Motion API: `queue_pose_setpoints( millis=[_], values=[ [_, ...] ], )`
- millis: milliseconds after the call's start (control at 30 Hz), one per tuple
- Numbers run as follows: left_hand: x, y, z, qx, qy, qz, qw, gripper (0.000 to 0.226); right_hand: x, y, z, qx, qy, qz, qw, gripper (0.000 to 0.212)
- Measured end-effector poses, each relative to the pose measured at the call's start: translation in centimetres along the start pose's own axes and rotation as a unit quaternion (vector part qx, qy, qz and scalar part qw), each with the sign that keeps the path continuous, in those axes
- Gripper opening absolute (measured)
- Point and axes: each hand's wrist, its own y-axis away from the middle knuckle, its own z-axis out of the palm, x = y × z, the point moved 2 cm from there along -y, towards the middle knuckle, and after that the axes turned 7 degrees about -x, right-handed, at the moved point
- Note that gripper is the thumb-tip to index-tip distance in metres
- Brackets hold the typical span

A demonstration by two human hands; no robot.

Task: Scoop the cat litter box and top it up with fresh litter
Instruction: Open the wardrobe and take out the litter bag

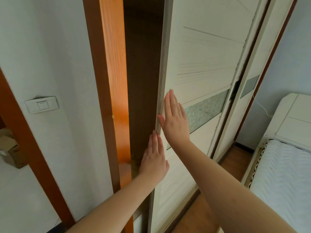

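At frame centre, your left hand (154,158) and right hand (174,116) press flat, fingers extended, against the white sliding wardrobe door (202,68).

Both hands are pressing flat, fingers straight and together, against a cream-white sliding wardrobe door (198,68) with a frosted glass band. The right hand (175,118) is lying higher, its thumb touching the door's grey edge strip; the left hand (154,158) is sitting lower at the same edge. A dark gap is showing beside the orange-brown wooden frame (109,81). A white wall switch (42,105) is sitting at left, a white bed (282,174) at right.
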Motion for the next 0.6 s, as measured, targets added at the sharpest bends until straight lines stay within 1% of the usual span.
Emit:
queue_pose_setpoints(
  millis=[167,333,533,600],
  values=[
    [0.8,-2.1,1.0,0.001,0.014,0.017,1.000,0.093,1.8,-0.9,0.9,-0.001,0.005,0.002,1.000,0.068],
    [1.8,-4.4,2.2,0.000,0.000,0.029,1.000,0.096,4.3,-2.0,2.3,0.006,-0.006,0.010,1.000,0.066],
    [3.9,-8.2,3.5,0.005,-0.021,0.031,0.999,0.095,8.2,-3.7,5.0,0.029,-0.060,0.005,0.998,0.060],
    [4.7,-9.7,4.1,0.020,-0.036,0.029,0.999,0.097,10.0,-4.3,5.9,0.044,-0.066,-0.006,0.997,0.060]
  ],
)
